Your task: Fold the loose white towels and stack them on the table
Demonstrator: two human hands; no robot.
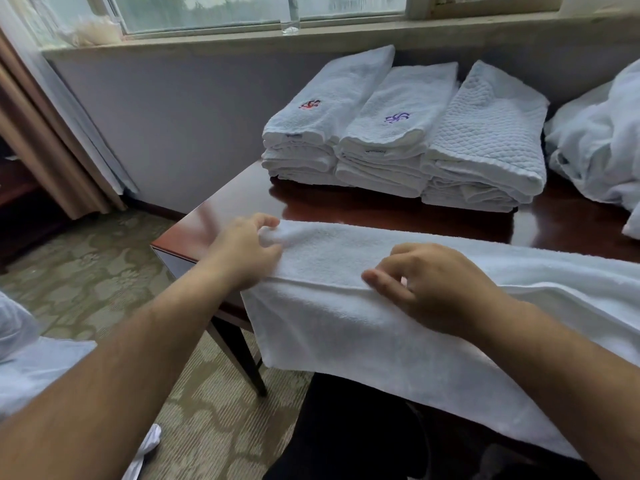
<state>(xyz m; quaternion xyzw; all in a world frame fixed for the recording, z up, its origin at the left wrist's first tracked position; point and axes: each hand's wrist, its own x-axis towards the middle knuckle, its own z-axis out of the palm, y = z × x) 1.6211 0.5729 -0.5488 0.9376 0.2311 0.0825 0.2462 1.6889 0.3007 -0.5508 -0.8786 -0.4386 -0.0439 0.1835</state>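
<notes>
A long white towel [346, 327] lies across the near edge of the dark wooden table [242, 199], its front part hanging over the edge toward my lap. My left hand [242, 251] pinches the towel's far left corner. My right hand [440, 285] rests on the towel's fold line with fingers curled, its fingertips on the cloth. At the back of the table stand three stacks of folded white towels [398, 140], one marked with a red emblem, one with a purple emblem.
A heap of loose white towels [602, 140] lies at the table's right end. The wall and a window sill with a clear glass [290, 15] run behind. Curtain [41, 133] and patterned carpet [104, 258] are on the left. More white cloth [31, 362] lies at bottom left.
</notes>
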